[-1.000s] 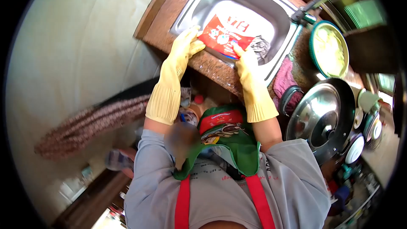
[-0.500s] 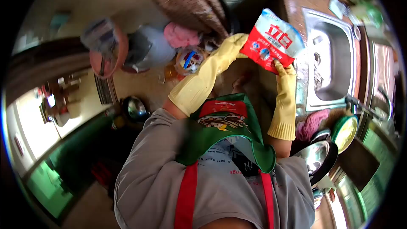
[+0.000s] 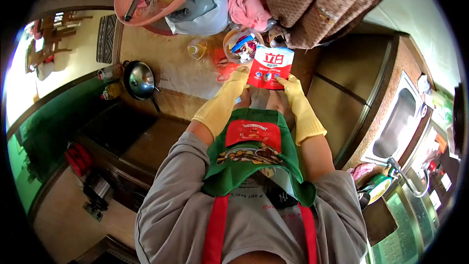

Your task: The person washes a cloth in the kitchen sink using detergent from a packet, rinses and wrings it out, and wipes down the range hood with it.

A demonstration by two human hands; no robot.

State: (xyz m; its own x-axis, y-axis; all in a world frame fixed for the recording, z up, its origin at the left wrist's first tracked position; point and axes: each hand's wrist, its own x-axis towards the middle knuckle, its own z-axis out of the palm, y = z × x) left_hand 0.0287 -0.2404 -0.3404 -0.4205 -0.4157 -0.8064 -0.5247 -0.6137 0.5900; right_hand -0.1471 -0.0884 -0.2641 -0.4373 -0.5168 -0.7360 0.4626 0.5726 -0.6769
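A red and white detergent bag with large printed characters is held upright in front of my green apron. Both my hands wear long yellow rubber gloves. At the bag's lower left edge, my left hand is closed on it. The lower right corner is pinched by my right hand, thumb on the printed front. Behind the bag's upper left stands a clear tub with mixed contents and a blue strip. My other fingers are partly hidden behind the bag.
A pink bucket, a white plastic bag, a pink cloth bundle and an oil bottle stand along the floor. A wok is at left. The sink is set in the counter at right; a brown curtain hangs ahead.
My view has swung to the right-hand counter's left, so the sink sits farther right. The bag has moved away from the sink and lower, toward my middle, and both hands still hold it.
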